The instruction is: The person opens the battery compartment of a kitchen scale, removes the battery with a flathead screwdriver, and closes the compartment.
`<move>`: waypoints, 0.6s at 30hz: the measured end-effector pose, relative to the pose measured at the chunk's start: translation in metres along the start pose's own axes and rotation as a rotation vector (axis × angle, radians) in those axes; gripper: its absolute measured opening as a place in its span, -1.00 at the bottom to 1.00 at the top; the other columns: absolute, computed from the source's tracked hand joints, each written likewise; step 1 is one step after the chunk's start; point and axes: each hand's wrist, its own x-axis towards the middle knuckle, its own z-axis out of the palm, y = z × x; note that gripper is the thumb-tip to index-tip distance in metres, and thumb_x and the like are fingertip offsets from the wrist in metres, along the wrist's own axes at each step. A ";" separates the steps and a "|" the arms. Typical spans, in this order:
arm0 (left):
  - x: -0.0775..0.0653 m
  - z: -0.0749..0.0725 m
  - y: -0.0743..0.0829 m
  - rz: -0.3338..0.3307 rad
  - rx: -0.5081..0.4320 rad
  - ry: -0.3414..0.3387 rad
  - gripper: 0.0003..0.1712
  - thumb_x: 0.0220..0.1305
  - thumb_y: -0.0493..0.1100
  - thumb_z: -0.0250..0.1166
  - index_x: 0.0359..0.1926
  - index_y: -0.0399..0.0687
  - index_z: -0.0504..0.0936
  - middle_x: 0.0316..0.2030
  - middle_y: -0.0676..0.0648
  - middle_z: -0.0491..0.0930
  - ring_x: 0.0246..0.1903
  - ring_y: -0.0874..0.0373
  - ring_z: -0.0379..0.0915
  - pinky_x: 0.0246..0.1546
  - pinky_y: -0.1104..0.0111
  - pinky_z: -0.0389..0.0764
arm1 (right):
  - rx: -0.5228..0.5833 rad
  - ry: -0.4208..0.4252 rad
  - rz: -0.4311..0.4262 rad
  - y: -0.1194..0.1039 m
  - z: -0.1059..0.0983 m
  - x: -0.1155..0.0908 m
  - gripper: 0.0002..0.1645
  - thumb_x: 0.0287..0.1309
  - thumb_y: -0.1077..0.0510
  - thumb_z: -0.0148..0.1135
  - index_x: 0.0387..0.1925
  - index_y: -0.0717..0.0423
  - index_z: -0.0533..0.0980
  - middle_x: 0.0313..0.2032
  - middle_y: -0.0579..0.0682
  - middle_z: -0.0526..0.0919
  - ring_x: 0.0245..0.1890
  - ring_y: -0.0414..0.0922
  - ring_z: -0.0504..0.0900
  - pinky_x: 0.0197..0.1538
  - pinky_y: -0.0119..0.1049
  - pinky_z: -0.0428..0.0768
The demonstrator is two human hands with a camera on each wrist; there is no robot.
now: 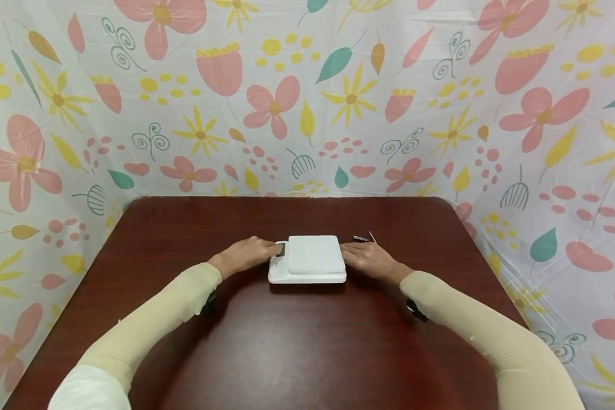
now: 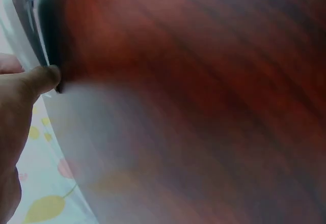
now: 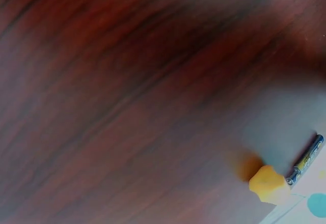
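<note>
A white kitchen scale [image 1: 315, 259] with a square platform stands in the middle of the head view. My left hand [image 1: 248, 253] grips its left end, fingers over the small dark display [image 1: 282, 249]. In the left wrist view the thumb [image 2: 43, 79] presses on the scale's edge [image 2: 33, 25]. At the opposite end, my right hand [image 1: 369, 259] holds the right side of the scale, its thumb hidden. Just behind that hand lie batteries [image 1: 360, 238], along with a thin stick-like thing [image 1: 372, 237].
Dark reddish-brown wood makes up the table [image 1: 307, 353]. A flower-printed curtain [image 1: 307, 102] hangs around its back and sides. In the right wrist view a yellow-orange lump [image 3: 268, 185] of unclear kind shows beside the batteries [image 3: 308, 158].
</note>
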 end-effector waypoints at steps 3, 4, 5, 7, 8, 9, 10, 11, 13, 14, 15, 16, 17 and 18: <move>0.003 -0.005 -0.001 0.003 0.020 -0.077 -0.62 0.21 -0.52 0.37 -0.09 -0.08 0.50 -0.39 -0.01 0.68 -0.62 0.18 0.55 -0.64 0.45 0.59 | -0.012 -0.036 -0.021 -0.001 -0.002 -0.002 -0.50 0.63 0.34 -0.29 -0.09 0.31 0.66 -0.16 0.17 0.79 -0.16 0.00 0.78 -0.16 -0.14 0.79; 0.005 -0.007 -0.001 0.012 0.025 -0.096 -0.62 0.20 -0.51 0.39 -0.07 -0.08 0.51 -0.38 -0.01 0.69 -0.61 0.17 0.58 -0.62 0.45 0.60 | -0.026 -0.047 -0.033 -0.001 -0.003 -0.003 -0.49 0.62 0.36 -0.29 -0.08 0.33 0.66 -0.15 0.18 0.79 -0.16 0.00 0.78 -0.16 -0.15 0.79; 0.006 -0.009 -0.001 0.021 0.033 -0.112 -0.62 0.19 -0.50 0.41 -0.08 -0.08 0.52 -0.38 -0.01 0.70 -0.59 0.16 0.60 -0.61 0.46 0.61 | -0.037 -0.059 -0.042 -0.001 -0.003 -0.003 -0.48 0.61 0.38 -0.31 -0.07 0.34 0.66 -0.15 0.19 0.78 -0.16 0.00 0.78 -0.16 -0.15 0.79; 0.008 -0.013 0.000 0.036 0.048 -0.137 -0.65 0.18 -0.47 0.43 -0.12 -0.09 0.54 -0.39 0.00 0.69 -0.57 0.16 0.62 -0.59 0.47 0.62 | -0.065 -0.085 -0.058 -0.002 -0.004 -0.004 -0.43 0.61 0.40 -0.37 -0.06 0.35 0.66 -0.14 0.20 0.78 -0.15 -0.01 0.78 -0.16 -0.17 0.79; 0.009 -0.015 0.001 0.046 0.056 -0.142 -0.67 0.18 -0.47 0.44 -0.16 -0.09 0.53 -0.40 0.01 0.67 -0.59 0.15 0.60 -0.61 0.48 0.60 | -0.078 -0.095 -0.068 -0.003 -0.005 -0.004 -0.39 0.62 0.39 -0.42 -0.06 0.35 0.66 -0.14 0.20 0.78 -0.15 -0.02 0.78 -0.16 -0.18 0.79; 0.010 -0.016 0.001 0.060 0.070 -0.142 -0.69 0.18 -0.47 0.44 -0.19 -0.09 0.54 -0.40 0.02 0.67 -0.59 0.16 0.60 -0.61 0.49 0.58 | -0.087 -0.106 -0.080 -0.003 -0.005 -0.004 -0.35 0.63 0.39 -0.46 -0.07 0.35 0.66 -0.14 0.20 0.79 -0.14 -0.03 0.78 -0.16 -0.19 0.79; 0.010 -0.016 0.001 0.073 0.089 -0.143 -0.71 0.18 -0.47 0.44 -0.22 -0.09 0.54 -0.41 0.03 0.66 -0.59 0.16 0.59 -0.62 0.49 0.57 | -0.101 -0.116 -0.095 -0.004 -0.005 -0.003 -0.34 0.63 0.39 -0.48 -0.08 0.35 0.66 -0.14 0.19 0.79 -0.14 -0.04 0.78 -0.16 -0.20 0.79; 0.010 -0.016 0.001 0.087 0.111 -0.142 -0.72 0.18 -0.48 0.43 -0.25 -0.09 0.55 -0.42 0.04 0.65 -0.60 0.17 0.57 -0.63 0.50 0.55 | -0.107 -0.126 -0.107 -0.004 -0.006 -0.003 -0.33 0.63 0.39 -0.50 -0.08 0.35 0.66 -0.14 0.19 0.79 -0.13 -0.04 0.79 -0.15 -0.21 0.79; 0.011 -0.016 0.001 0.113 0.149 -0.142 -0.74 0.20 -0.48 0.40 -0.28 -0.08 0.56 -0.41 0.06 0.64 -0.60 0.18 0.56 -0.63 0.49 0.54 | -0.127 -0.141 -0.138 -0.005 -0.007 -0.002 -0.32 0.63 0.39 -0.51 -0.11 0.33 0.66 -0.15 0.18 0.79 -0.13 -0.06 0.79 -0.14 -0.23 0.78; 0.011 -0.016 0.000 0.126 0.166 -0.138 -0.75 0.20 -0.48 0.40 -0.29 -0.08 0.57 -0.41 0.07 0.64 -0.59 0.19 0.56 -0.62 0.49 0.55 | -0.134 -0.146 -0.151 -0.005 -0.007 -0.002 -0.32 0.63 0.39 -0.51 -0.12 0.33 0.66 -0.15 0.18 0.79 -0.13 -0.06 0.78 -0.14 -0.24 0.78; 0.012 -0.015 0.000 0.136 0.178 -0.136 -0.76 0.20 -0.48 0.40 -0.30 -0.08 0.58 -0.40 0.07 0.65 -0.58 0.19 0.57 -0.61 0.49 0.57 | -0.141 -0.151 -0.161 -0.005 -0.007 -0.002 -0.32 0.63 0.39 -0.51 -0.12 0.33 0.66 -0.16 0.18 0.79 -0.13 -0.07 0.79 -0.13 -0.25 0.78; 0.012 -0.015 0.000 0.145 0.186 -0.133 -0.76 0.20 -0.47 0.40 -0.30 -0.07 0.59 -0.39 0.07 0.65 -0.57 0.20 0.58 -0.60 0.49 0.58 | -0.148 -0.154 -0.168 -0.005 -0.008 -0.002 -0.32 0.63 0.39 -0.51 -0.13 0.32 0.66 -0.16 0.18 0.79 -0.13 -0.07 0.78 -0.13 -0.25 0.78; 0.013 -0.015 0.001 0.152 0.196 -0.132 -0.77 0.20 -0.46 0.40 -0.30 -0.07 0.60 -0.39 0.08 0.65 -0.55 0.20 0.59 -0.58 0.48 0.59 | -0.150 -0.157 -0.172 -0.005 -0.008 -0.002 -0.33 0.63 0.39 -0.50 -0.13 0.32 0.66 -0.16 0.18 0.79 -0.13 -0.07 0.78 -0.13 -0.25 0.78; 0.014 -0.015 0.001 0.158 0.207 -0.130 -0.78 0.20 -0.45 0.41 -0.30 -0.07 0.60 -0.38 0.07 0.65 -0.55 0.20 0.59 -0.58 0.48 0.59 | -0.156 -0.160 -0.175 -0.005 -0.008 -0.002 -0.33 0.63 0.39 -0.50 -0.13 0.32 0.66 -0.16 0.18 0.79 -0.13 -0.06 0.78 -0.12 -0.25 0.78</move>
